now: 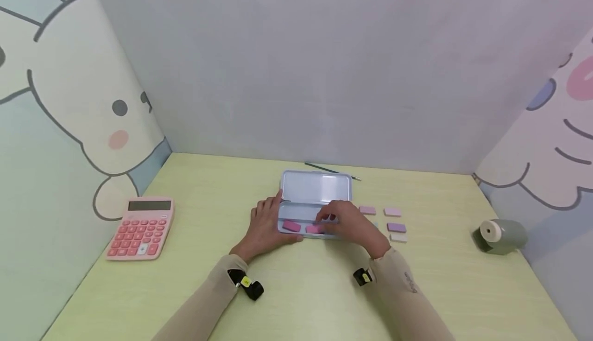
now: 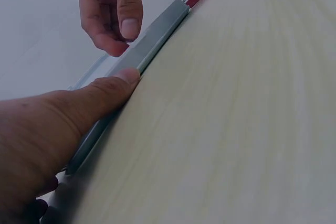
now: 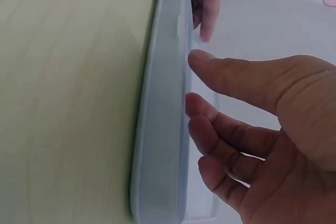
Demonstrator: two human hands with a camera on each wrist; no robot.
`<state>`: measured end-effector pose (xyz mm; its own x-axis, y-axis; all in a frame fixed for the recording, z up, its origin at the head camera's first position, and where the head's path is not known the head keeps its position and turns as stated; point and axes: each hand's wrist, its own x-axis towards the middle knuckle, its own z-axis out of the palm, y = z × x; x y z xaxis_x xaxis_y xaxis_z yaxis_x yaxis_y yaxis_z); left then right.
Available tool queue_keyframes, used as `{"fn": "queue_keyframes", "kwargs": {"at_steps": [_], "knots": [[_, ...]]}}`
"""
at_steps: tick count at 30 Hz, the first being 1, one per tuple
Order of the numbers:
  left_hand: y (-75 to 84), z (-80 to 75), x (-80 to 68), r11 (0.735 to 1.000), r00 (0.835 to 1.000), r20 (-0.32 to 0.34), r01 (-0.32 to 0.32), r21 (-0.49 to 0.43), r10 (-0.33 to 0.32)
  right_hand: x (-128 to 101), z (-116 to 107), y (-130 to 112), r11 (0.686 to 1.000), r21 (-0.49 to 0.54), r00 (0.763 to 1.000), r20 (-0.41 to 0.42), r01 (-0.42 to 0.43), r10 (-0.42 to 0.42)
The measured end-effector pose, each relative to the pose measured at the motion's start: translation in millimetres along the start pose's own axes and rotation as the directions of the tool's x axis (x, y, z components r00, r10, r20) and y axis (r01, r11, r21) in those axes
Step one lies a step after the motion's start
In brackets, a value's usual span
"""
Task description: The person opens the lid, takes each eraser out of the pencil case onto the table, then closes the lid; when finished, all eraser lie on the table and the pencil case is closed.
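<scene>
- I have the left hand (image 1: pixel 266 225) braced against the left end of the open pencil tin (image 1: pixel 315 204), thumb pressed along its near rim and fingers lying fairly straight, steadying it without closing round it.
- My right hand (image 1: pixel 349 222) reaches into the tray half, fingers loosely bent. In the left wrist view the fingertips seem to pinch something small and pink, but the right wrist view shows the fingers apart and bare, so I cannot tell whether it holds anything.
- The tin sits mid-desk with its lid folded back toward the wall. Two pink erasers (image 1: pixel 292 226) lie in the tray; a third may be hidden beneath my fingers.
- To do this well, I judge the left thumb should keep pressing so the light tin does not skate, while the right sets each piece flat, just beside the last, clear of the rim.
- More erasers (image 1: pixel 393 212), pink, purple and pale, wait in rows just right of the tin.
- The desk (image 1: pixel 301 300) is pale yellow-green wood grain. A pink calculator (image 1: pixel 141 227) rests at the left, a green sharpener (image 1: pixel 500 235) at the right, a pencil (image 1: pixel 331 171) behind the tin.
- Plain grey wall ahead, cartoon-printed panels on both sides.
</scene>
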<state>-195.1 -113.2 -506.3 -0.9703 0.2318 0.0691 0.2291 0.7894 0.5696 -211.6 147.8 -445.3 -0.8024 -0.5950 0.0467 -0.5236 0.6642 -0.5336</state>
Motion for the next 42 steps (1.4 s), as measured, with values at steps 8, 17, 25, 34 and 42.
{"fn": "queue_keyframes", "kwargs": {"at_steps": [8, 17, 25, 34, 42], "knots": [[0.0, 2.7, -1.8, 1.000, 1.000, -0.026, -0.005, -0.015, 0.004, 3.9, 9.2, -2.0, 0.994, -0.075, 0.997, -0.001, 0.081, -0.082], [-0.2, 3.3, -2.8, 1.000, 1.000, -0.013, 0.003, -0.003, -0.003, 4.2, 12.7, -6.0, 0.983, -0.161, 0.996, -0.012, 0.091, -0.094], [-0.4, 3.4, -1.2, 1.000, 1.000, -0.014, -0.012, 0.010, 0.012, 2.7, 12.9, -7.4, 0.980, -0.167, 0.992, -0.052, 0.107, -0.117], [0.1, 1.8, 0.1, 1.000, 1.000, -0.010, -0.011, 0.006, 0.011, 4.7, 11.3, -7.9, 0.995, -0.090, 0.997, -0.051, 0.045, -0.050], [0.6, 3.2, 1.0, 1.000, 1.000, -0.002, 0.001, 0.010, -0.001, -1.2, 1.2, 1.2, 0.996, -0.089, 0.993, -0.115, 0.001, -0.011]]}}
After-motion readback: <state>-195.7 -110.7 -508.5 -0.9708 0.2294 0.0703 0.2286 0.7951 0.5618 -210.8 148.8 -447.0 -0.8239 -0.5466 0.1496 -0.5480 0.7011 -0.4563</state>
